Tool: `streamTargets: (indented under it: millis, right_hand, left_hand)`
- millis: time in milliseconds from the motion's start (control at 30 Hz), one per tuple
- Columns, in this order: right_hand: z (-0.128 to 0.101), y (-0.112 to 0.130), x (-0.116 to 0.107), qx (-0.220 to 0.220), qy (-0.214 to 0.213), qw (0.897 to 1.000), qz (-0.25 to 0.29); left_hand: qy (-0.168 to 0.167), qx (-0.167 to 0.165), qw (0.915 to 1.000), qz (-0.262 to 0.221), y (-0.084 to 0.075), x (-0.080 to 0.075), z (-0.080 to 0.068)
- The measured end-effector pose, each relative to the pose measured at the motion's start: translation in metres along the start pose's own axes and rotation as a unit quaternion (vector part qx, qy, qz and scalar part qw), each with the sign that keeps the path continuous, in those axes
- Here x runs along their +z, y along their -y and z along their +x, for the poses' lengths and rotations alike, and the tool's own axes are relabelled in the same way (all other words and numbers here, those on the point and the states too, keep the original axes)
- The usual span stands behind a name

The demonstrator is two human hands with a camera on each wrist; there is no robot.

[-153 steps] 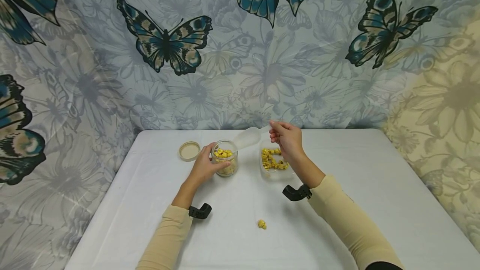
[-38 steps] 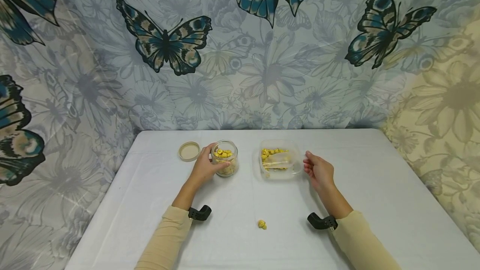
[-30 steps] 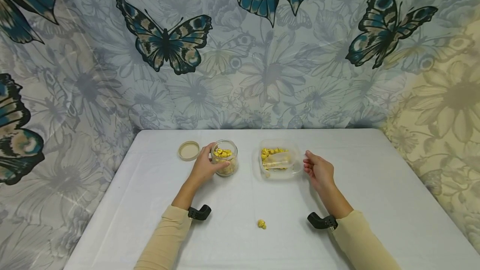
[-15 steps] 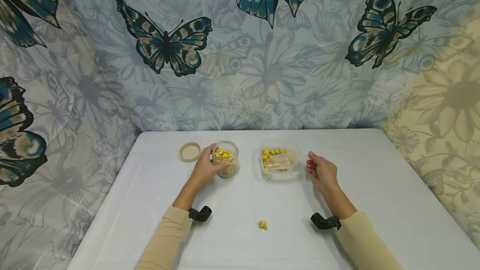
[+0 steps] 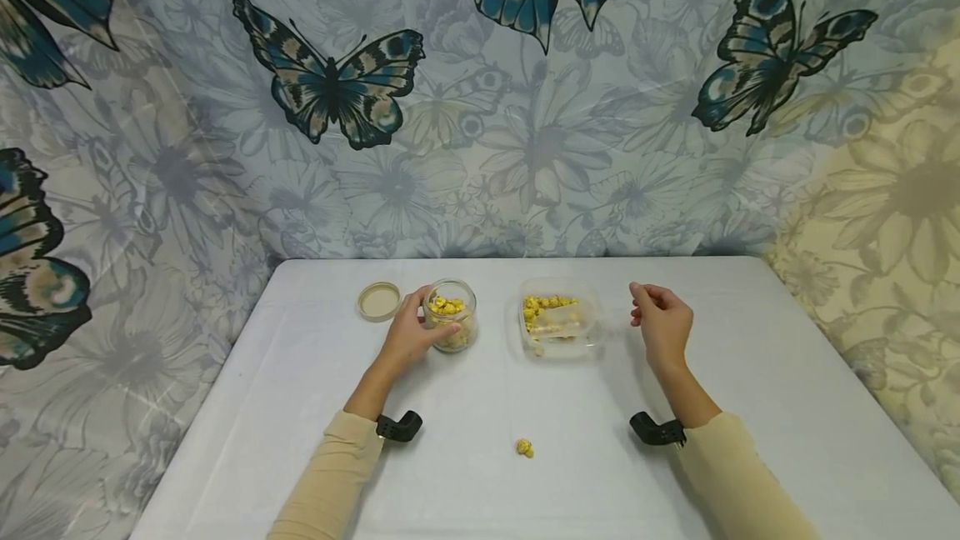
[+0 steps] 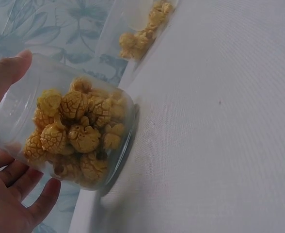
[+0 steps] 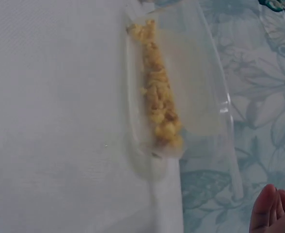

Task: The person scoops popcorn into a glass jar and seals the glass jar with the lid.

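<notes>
My left hand [image 5: 407, 334] grips a glass jar [image 5: 467, 333] partly filled with yellow coated popcorn [image 6: 77, 136], its thumb and fingers on opposite sides. The jar stands upright on the table, its mouth uncovered. Beside it on the right is a clear plastic container [image 5: 589, 348] with more popcorn [image 5: 542, 305]. A translucent spoon [image 5: 558, 322] lies in this container, on top of the popcorn; its thin handle [image 7: 235, 182] points toward my right side. My right hand [image 5: 666, 323] hovers right of the container, fingers loosely curled, apart from the handle and holding nothing.
A round jar lid [image 5: 378, 302] lies on the white table [image 5: 315, 407], left of the jar. One loose piece of popcorn [image 5: 524, 447] sits nearer the front. Behind the table hangs a butterfly-patterned cloth [image 5: 540, 148].
Earlier my right hand held the spoon over the jar, then lowered it into the container. It has now let go of the handle and moved right and back. My left hand stays on the jar.
</notes>
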State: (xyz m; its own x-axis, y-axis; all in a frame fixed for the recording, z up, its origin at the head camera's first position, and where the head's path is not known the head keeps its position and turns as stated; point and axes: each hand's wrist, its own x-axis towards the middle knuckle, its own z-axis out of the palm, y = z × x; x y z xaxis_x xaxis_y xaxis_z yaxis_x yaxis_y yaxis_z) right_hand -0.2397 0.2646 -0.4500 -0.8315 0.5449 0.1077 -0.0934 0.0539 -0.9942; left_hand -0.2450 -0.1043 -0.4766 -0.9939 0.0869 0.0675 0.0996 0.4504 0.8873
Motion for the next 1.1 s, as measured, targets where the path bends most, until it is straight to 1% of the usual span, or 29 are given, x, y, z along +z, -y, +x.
streamTargets:
  millis: [133, 200, 333, 400, 467, 567, 700, 800, 967, 1100]
  right_hand:
    - [0.000, 0.007, 0.011, -0.037, 0.027, 0.999, -0.010]
    - [0.000, 0.010, 0.018, -0.049, 0.040, 0.998, -0.007]
    - [-0.002, 0.014, 0.030, -0.060, 0.086, 0.994, -0.035]
    - [-0.003, 0.016, 0.035, -0.060, 0.123, 0.989, -0.062]
    - [-0.004, 0.018, 0.039, -0.058, 0.161, 0.981, -0.090]
    - [-0.006, 0.020, 0.046, -0.060, 0.220, 0.965, -0.131]
    - [-0.009, 0.023, 0.055, -0.064, 0.275, 0.946, -0.157]
    - [-0.011, 0.024, 0.061, -0.068, 0.294, 0.939, -0.165]
    - [-0.016, 0.025, 0.070, -0.067, 0.313, 0.933, -0.166]
    - [-0.019, 0.025, 0.077, -0.063, 0.332, 0.925, -0.172]
  left_hand:
    - [-0.001, -0.002, 1.0000, -0.001, -0.001, 0.000, -0.001]
    - [-0.001, -0.002, 1.0000, -0.001, -0.001, 0.000, -0.002]
    - [0.003, -0.002, 1.0000, -0.001, -0.001, 0.001, -0.002]
    - [0.007, -0.004, 1.0000, 0.000, 0.000, 0.001, -0.002]
    - [0.011, -0.002, 0.9999, 0.001, 0.000, 0.001, -0.002]
    - [0.016, 0.006, 0.9998, 0.005, 0.002, -0.001, -0.001]
    - [0.025, 0.005, 0.9997, 0.002, 0.004, -0.006, 0.000]
    - [0.032, 0.004, 0.9995, -0.004, 0.004, -0.008, -0.001]
    - [0.036, 0.011, 0.9991, -0.017, 0.004, -0.009, -0.001]
    - [0.038, 0.021, 0.9986, -0.029, 0.006, -0.010, 0.000]
